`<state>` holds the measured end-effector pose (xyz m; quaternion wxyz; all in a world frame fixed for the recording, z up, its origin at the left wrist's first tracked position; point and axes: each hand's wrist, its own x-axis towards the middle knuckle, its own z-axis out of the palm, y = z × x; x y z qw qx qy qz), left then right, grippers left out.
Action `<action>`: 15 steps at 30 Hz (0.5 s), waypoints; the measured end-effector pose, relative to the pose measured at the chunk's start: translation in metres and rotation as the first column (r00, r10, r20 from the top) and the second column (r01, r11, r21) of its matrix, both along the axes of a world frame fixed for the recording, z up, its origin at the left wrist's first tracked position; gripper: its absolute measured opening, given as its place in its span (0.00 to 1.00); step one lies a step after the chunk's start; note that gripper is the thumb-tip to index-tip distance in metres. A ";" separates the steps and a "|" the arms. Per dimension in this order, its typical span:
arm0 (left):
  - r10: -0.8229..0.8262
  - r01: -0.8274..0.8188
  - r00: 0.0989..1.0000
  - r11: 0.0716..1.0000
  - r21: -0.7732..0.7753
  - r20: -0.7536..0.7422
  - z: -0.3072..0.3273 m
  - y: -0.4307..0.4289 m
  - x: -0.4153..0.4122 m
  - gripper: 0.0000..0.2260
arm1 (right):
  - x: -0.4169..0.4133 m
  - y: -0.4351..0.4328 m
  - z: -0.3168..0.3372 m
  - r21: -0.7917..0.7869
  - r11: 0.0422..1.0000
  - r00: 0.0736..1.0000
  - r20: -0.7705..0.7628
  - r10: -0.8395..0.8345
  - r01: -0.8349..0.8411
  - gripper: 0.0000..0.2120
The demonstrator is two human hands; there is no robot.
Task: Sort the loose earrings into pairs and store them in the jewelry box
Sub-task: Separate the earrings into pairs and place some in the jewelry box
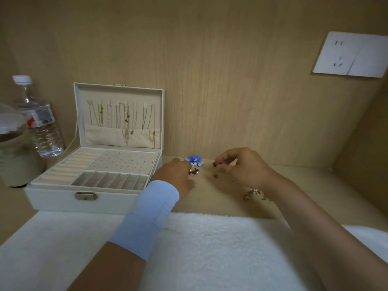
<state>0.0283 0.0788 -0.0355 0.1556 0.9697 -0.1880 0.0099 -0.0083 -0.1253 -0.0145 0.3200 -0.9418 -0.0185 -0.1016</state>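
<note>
A: Where are the earrings?
B: Blue cluster (194,161) and red pair (193,171) lie loose on the desk (212,198), beside the open jewelry box (52,198). Right hand (241,166) pinches a small dark earring (214,164); grip of the left hand (176,175) is hidden.
A: The risk?
B: A slipped stud could roll away.

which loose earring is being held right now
The small dark earring, pinched by the right hand; the blue earrings and red earrings lie on the desk by the left hand.
</note>
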 end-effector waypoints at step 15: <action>-0.214 0.185 0.963 0.967 -0.176 -0.165 0.003 -0.106 -0.042 0.05 | -0.051 -0.087 -0.014 -0.250 0.964 0.990 -0.076 -0.117 0.095 0.07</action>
